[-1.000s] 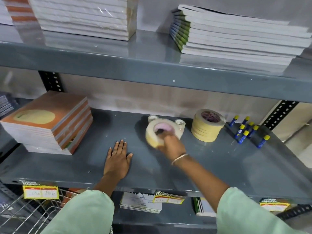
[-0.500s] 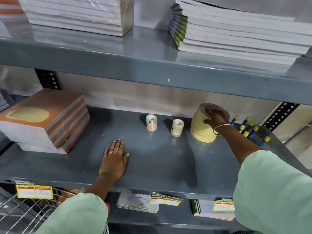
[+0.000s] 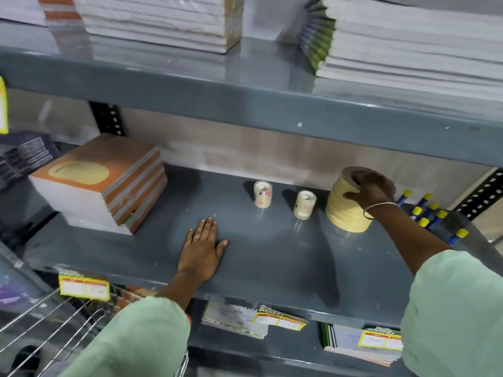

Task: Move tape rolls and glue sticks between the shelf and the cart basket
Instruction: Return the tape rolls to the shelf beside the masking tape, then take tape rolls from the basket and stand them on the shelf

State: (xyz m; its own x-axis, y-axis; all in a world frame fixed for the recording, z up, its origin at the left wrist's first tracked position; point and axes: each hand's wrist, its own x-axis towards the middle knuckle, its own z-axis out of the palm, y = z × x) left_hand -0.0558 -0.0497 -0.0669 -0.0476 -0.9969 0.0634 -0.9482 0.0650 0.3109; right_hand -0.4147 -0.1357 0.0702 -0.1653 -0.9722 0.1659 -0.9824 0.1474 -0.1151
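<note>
On the grey middle shelf [image 3: 272, 257] stands a stack of cream masking tape rolls [image 3: 344, 210]. My right hand [image 3: 371, 187] rests on top of the stack, fingers curled over its upper edge. Two small clear tape rolls [image 3: 263, 194] [image 3: 304, 204] stand upright left of the stack. Several blue glue sticks with yellow caps [image 3: 430, 210] lie at the shelf's right end, behind my right wrist. My left hand [image 3: 202, 247] lies flat and open on the shelf, holding nothing. The wire cart basket [image 3: 54, 333] shows at the lower left.
A pile of orange notebooks [image 3: 100, 183] takes up the shelf's left side. Stacks of white books [image 3: 408, 44] sit on the upper shelf. Booklets and yellow price tags [image 3: 84, 288] line the lower shelf edge. A perforated black upright [image 3: 479, 194] stands at the right.
A second ago my right hand held a masking tape roll near the small rolls. It moved right and set that roll on the stack, where it stays. My left hand has not moved.
</note>
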